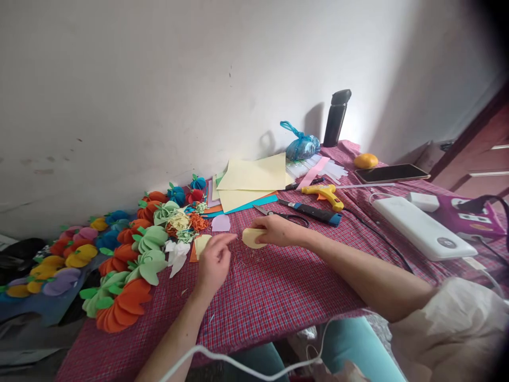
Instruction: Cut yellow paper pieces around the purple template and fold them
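Pale yellow rounded paper is held in my right hand, its fingers closed on the paper's right edge. Just left of the paper is my left hand, its index finger stretched out to the right and the others partly curled. Nothing shows in this left hand. Beside it lie a small pale yellow paper piece over orange paper and a lilac cut-out. Scissors with dark handles rest behind my right hand, near a utility knife.
Paper pumpkins in several colours crowd the left side, next to paper shreds. Yellow sheets lie at the back. To the right are a yellow glue gun, a white power bank, a phone and a black bottle.
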A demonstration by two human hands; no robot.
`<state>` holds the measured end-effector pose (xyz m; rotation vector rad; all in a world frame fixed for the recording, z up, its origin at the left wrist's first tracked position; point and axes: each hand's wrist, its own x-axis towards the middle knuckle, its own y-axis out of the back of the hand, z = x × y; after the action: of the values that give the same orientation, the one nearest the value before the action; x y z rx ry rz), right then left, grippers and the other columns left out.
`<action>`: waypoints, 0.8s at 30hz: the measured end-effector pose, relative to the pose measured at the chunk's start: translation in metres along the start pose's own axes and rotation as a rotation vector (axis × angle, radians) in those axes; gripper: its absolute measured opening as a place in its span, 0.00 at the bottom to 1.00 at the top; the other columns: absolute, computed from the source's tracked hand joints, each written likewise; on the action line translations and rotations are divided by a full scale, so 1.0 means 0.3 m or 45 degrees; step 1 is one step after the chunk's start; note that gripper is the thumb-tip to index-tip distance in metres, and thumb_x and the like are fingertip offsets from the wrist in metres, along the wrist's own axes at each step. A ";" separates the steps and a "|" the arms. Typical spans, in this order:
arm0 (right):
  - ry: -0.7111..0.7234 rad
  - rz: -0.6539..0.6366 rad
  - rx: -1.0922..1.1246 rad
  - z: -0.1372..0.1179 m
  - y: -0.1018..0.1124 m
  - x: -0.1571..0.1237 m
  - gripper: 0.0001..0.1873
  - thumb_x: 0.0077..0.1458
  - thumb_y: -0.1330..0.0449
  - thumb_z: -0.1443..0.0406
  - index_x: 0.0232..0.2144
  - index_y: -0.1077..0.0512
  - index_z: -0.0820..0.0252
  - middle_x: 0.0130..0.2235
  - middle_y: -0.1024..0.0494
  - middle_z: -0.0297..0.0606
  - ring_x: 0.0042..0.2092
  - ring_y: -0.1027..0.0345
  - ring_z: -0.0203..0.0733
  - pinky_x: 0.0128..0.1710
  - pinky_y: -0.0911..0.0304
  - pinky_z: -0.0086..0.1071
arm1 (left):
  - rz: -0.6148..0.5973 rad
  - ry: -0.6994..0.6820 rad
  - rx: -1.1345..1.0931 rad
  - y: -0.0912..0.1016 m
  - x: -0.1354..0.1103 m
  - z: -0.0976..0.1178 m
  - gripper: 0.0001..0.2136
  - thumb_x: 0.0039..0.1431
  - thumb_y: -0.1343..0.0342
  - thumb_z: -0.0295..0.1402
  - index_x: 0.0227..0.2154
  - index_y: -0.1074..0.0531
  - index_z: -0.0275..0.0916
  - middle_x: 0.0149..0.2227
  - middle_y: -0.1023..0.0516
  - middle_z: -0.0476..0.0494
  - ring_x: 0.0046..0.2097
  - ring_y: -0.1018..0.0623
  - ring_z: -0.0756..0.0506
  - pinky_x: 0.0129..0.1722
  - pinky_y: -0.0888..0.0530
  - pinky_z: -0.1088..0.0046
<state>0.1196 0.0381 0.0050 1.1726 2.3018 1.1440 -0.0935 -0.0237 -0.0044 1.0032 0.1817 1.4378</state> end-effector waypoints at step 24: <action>0.773 0.051 -0.422 -0.079 -0.029 -0.039 0.11 0.56 0.46 0.61 0.29 0.28 0.61 0.35 0.27 0.39 0.37 0.40 0.39 0.39 0.47 0.34 | -0.878 0.806 -0.968 -0.040 0.076 0.117 0.16 0.45 0.45 0.25 0.41 0.35 0.35 0.28 0.30 0.49 0.27 0.31 0.52 0.26 0.35 0.76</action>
<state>0.1083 0.0138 0.0122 0.8233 2.3442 2.0274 -0.0572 -0.0178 0.0192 -0.1658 0.3614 0.9891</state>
